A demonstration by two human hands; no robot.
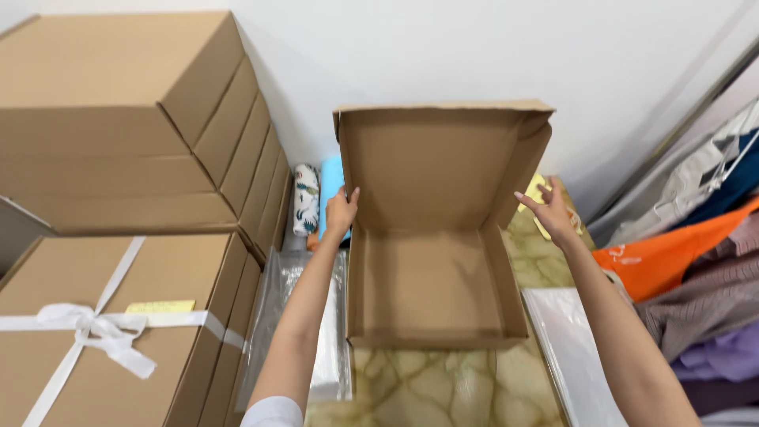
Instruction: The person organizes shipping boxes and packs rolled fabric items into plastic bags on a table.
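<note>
An open, empty brown cardboard box (pixel 431 285) sits on a marbled greenish table (pixel 427 391), its lid (pixel 431 166) standing upright at the back. My left hand (pixel 341 212) grips the left back corner of the box where the lid meets the wall. My right hand (pixel 548 209) hovers by the lid's right side flap, fingers spread, touching or nearly touching it.
Stacked closed cardboard boxes (pixel 118 119) fill the left, the nearest one (pixel 103 324) tied with a white ribbon. Clear plastic bags (pixel 324 316) lie left of the box and another (pixel 573 348) to the right. Rolled papers (pixel 307 198) lean at the wall. Clothes (pixel 696 261) hang at right.
</note>
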